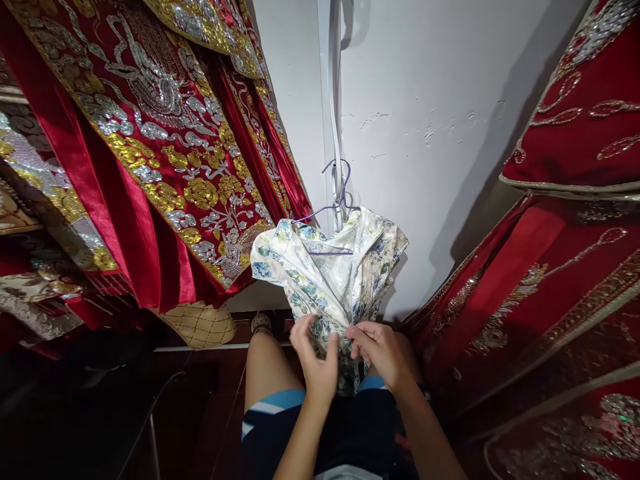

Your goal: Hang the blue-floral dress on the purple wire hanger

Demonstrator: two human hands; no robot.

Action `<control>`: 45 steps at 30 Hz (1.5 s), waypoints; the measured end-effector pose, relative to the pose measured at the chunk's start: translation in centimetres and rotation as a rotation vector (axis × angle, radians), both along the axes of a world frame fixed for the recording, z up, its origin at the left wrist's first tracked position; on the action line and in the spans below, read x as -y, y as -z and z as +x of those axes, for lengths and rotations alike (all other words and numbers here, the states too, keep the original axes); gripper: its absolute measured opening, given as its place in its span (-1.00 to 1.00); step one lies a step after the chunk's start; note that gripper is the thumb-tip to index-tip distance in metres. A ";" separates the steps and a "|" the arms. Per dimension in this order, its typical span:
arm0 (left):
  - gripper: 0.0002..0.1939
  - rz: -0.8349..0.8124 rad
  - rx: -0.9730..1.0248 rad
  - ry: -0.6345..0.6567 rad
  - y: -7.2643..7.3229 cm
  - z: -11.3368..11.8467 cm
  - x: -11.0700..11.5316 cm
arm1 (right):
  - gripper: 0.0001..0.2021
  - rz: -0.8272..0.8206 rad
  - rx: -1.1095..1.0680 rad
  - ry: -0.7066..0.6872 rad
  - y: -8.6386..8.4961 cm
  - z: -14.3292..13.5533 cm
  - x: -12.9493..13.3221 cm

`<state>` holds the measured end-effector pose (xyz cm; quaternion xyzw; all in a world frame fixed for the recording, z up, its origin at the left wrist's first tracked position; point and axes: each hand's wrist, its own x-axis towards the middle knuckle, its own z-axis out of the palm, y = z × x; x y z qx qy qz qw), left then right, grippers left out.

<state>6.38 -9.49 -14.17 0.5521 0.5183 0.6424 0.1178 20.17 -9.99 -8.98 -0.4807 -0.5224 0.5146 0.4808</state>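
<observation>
A short-sleeved floral shirt (pixel 305 277), white with blue and yellow flowers, hangs on a purple wire hanger (pixel 346 193). Its collar is spread and the front overlaps in a V; the lower part falls between my knees, partly hidden by my hands. My right hand (pixel 377 348) is closed in a pinch on the front edge, at the bottom of the V. Just to its left, my left hand (pixel 316 360) is at the shirt front with thumb and fingers apart, holding nothing that I can see.
The hanger hooks onto a white strap (pixel 335 120) running down a pale wall (pixel 410 87) with chipped paint. Red costumes with gold and silver embroidery (pixel 200 190) hang on the left. More red beaded garments (pixel 565 267) stand close on the right. A thin metal frame (pixel 153 433) is at lower left.
</observation>
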 end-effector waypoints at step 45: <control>-0.80 0.466 -0.393 0.315 -20.8 0.3 -10.4 | -0.80 0.520 -0.057 0.086 -11.6 1.2 -10.2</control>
